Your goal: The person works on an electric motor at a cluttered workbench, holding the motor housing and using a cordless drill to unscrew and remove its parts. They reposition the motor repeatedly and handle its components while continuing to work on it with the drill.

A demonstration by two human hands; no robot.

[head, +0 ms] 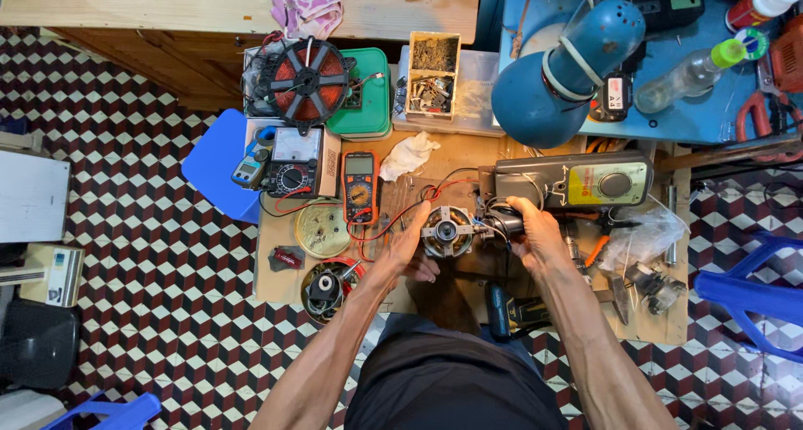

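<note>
Centrally, we note a low wooden workbench (276, 275) over a chequered tile floor. At upper right of the frame sits a large blue desk lamp (569, 66); below it lies a grey appliance housing with a yellow label (577, 181). Left of centre stands an orange-and-black digital multimeter (360, 187). At frame centre sits a small round metal electric motor (447, 231). Our left hand (408, 248) cups the motor's left side, fingers loosely curled. Our right hand (529, 229) is closed around a black cylindrical part (503, 221) just right of the motor.
</note>
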